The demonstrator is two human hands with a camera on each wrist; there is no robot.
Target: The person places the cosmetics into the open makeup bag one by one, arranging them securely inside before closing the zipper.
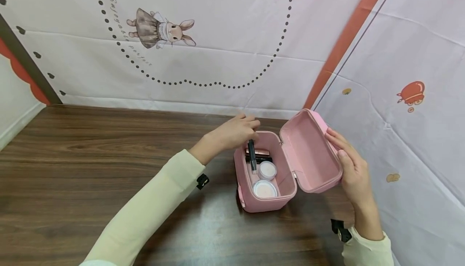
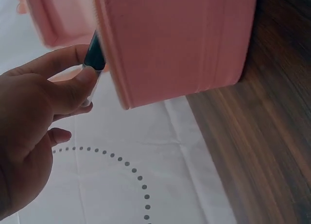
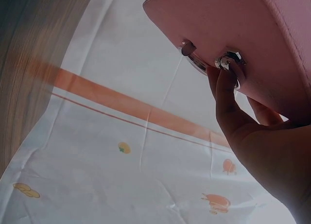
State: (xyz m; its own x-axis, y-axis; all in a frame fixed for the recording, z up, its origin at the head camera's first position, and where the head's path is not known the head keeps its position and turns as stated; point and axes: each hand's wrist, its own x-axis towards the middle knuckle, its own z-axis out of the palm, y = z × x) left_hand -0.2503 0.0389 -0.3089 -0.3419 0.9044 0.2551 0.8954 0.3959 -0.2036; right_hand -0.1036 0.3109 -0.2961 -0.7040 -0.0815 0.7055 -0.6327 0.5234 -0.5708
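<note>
Steep angle, light pinch

Right of centre in the head view, the left hand (image 1: 237, 132) pinches one end of a black tube (image 1: 252, 153) between thumb and fingers, the other end pointing down into the pink case (image 1: 262, 206). Holding it steeply should spare the edges and the round white jars (image 1: 267, 170). The right hand (image 1: 350, 165), fingers nearly straight against the raised lid (image 1: 312, 153), need only brace gently.

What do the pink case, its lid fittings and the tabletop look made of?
Pink case: probably faux leather, softly matte, judging by its smooth skin and seamed edges.
Lid fittings: likely polished metal, given silvery glints.
Tabletop: wood or wood-look laminate, satin; brown streaked grain and soft glare suggest it.
</note>
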